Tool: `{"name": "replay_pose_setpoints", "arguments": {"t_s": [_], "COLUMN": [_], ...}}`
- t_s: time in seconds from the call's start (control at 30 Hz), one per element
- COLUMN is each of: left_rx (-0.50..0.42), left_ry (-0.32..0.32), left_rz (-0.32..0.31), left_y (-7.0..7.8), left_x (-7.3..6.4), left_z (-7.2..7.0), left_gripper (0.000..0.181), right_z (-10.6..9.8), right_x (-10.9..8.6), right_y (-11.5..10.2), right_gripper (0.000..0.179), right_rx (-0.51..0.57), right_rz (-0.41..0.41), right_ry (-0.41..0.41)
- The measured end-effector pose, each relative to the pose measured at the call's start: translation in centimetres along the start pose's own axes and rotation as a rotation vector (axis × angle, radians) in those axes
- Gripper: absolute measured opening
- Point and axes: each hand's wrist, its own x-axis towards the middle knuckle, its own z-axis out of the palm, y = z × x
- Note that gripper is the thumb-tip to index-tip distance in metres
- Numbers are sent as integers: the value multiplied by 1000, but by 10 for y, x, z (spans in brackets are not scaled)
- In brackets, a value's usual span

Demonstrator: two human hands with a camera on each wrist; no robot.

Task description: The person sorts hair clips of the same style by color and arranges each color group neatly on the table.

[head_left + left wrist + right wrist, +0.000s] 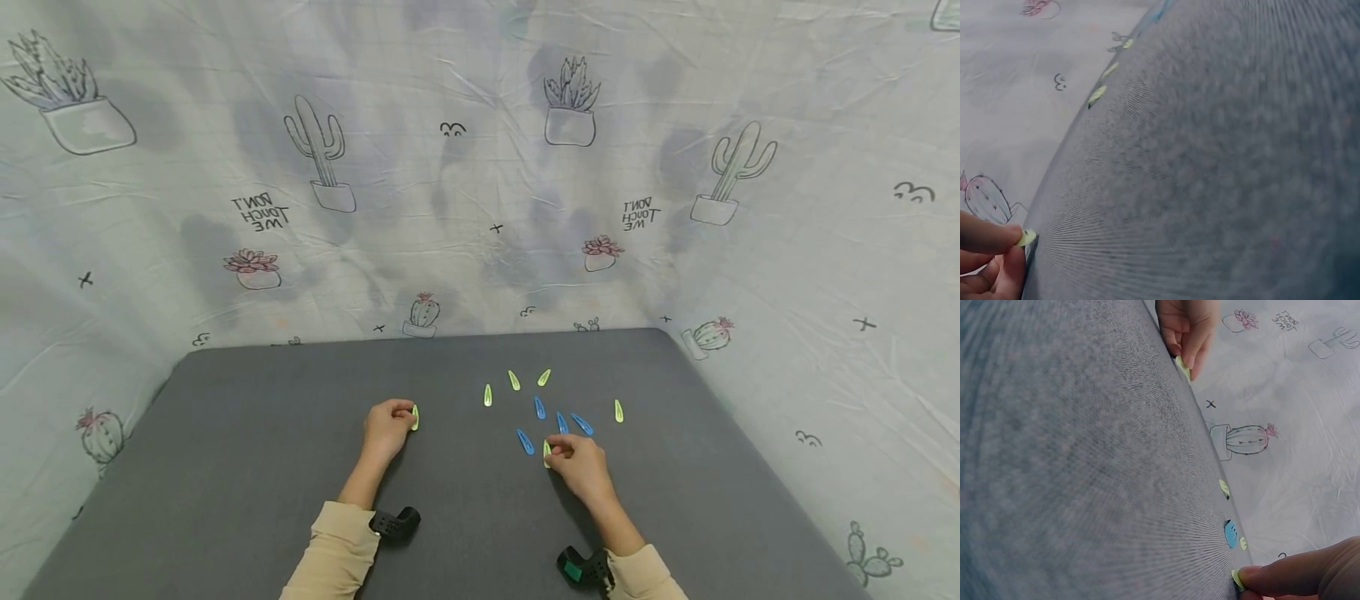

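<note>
In the head view my left hand pinches a yellow-green snap hair clip between thumb and fingertips, left of the other clips. The left wrist view shows that clip low over the grey cloth. My right hand pinches a second yellow-green hair clip by its side, close to the table. Just left of it lies a blue hair clip. Two more blue clips lie right above the right fingers, one of them partly overlapped by the hand in this view.
Another blue clip lies farther back. Yellow-green clips are spread behind it, one toward the left and one at the right. The grey table ends at a cactus-print curtain at the back and sides.
</note>
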Motion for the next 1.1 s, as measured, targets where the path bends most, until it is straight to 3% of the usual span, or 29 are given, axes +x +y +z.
{"name": "replay_pose_setpoints", "arguments": {"t_s": [0.13, 0.23, 0.4, 0.6, 0.77, 0.9, 1.1], "left_rx": [157, 211, 159, 96, 110, 153, 163], "left_ry": [11, 37, 45, -9, -56, -83, -80], "left_rz": [30, 55, 59, 69, 81, 129, 159], "left_y": [0, 0, -3, -11, -13, -13, -15], "left_x": [5, 4, 3, 4, 6, 6, 5], "left_z": [4, 4, 3, -2, -8, -9, -7], "left_gripper": [20, 19, 18, 21, 25, 25, 25], "right_z": [1, 2, 3, 2, 1, 0, -1], "right_x": [0, 0, 0, -1, -1, -1, 1], "right_y": [1, 2, 2, 1, 0, 0, 2], "right_gripper": [23, 23, 22, 22, 22, 22, 22], "right_rx": [8, 14, 5, -4, 15, 28, 58], "right_rz": [1, -2, -11, -18, -6, -9, 9], "right_ry": [-3, -3, 11, 17, 6, 9, -14]}}
